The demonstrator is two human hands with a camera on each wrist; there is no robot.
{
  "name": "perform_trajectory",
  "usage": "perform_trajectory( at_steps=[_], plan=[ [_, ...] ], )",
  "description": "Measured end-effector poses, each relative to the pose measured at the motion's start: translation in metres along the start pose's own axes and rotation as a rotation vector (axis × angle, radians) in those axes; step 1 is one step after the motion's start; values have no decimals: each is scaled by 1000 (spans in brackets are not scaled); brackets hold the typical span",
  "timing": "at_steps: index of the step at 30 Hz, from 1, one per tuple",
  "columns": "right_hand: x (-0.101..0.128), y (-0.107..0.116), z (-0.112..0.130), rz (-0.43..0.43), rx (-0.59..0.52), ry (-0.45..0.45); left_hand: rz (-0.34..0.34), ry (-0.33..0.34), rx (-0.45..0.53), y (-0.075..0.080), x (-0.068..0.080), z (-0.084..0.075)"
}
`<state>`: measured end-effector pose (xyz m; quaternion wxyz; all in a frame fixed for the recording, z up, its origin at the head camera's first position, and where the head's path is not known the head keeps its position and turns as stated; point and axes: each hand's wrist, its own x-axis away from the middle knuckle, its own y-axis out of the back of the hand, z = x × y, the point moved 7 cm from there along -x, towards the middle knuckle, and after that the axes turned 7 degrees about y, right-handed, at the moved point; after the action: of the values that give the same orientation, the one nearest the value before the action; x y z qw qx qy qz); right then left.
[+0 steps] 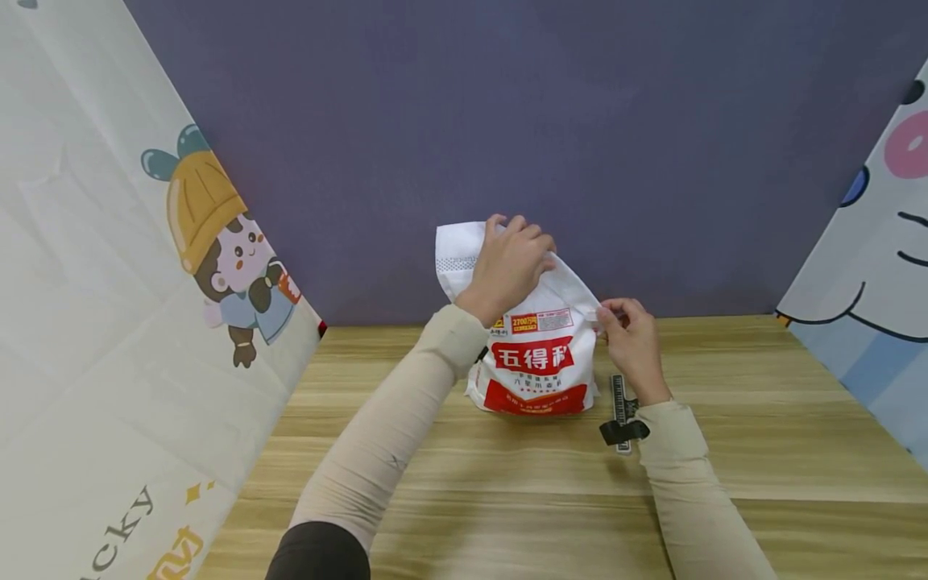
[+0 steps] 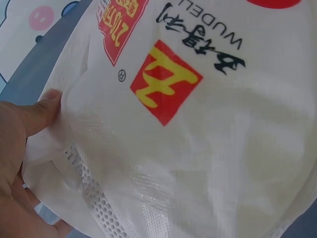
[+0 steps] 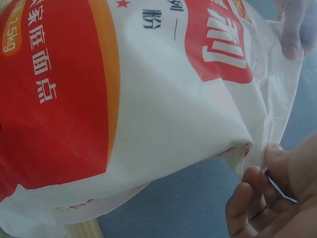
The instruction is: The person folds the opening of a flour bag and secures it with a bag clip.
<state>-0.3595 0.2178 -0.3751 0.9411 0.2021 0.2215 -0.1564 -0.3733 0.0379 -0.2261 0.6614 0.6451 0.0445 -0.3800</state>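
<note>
A white flour bag (image 1: 540, 362) with a red label stands upright on the wooden table (image 1: 507, 483), near the back wall. My left hand (image 1: 516, 242) grips the folded-over top of the bag from above. In the left wrist view the thumb (image 2: 42, 111) presses the white bag (image 2: 198, 148) near its perforated seam. My right hand (image 1: 607, 316) pinches the bag's upper right corner. In the right wrist view its fingers (image 3: 257, 193) hold the thin edge of the bag (image 3: 148, 99), and a fingertip of the left hand (image 3: 292, 29) shows at the top.
A black clip-like strip (image 1: 620, 415) lies on the table beside my right wrist. A purple wall (image 1: 507, 121) closes the back. Cartoon-printed sheets stand at the left (image 1: 109, 322) and the right (image 1: 870, 282).
</note>
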Motion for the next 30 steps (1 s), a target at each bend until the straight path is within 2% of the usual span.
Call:
perform_trajectory(
  at_steps=[9,30],
  plan=[
    [1,2,-4,10,34,-42,-8,-2,8,1,0,1],
    [-2,5,-9,61,86,-27,-19,-2,-25,0,3,8]
  ],
)
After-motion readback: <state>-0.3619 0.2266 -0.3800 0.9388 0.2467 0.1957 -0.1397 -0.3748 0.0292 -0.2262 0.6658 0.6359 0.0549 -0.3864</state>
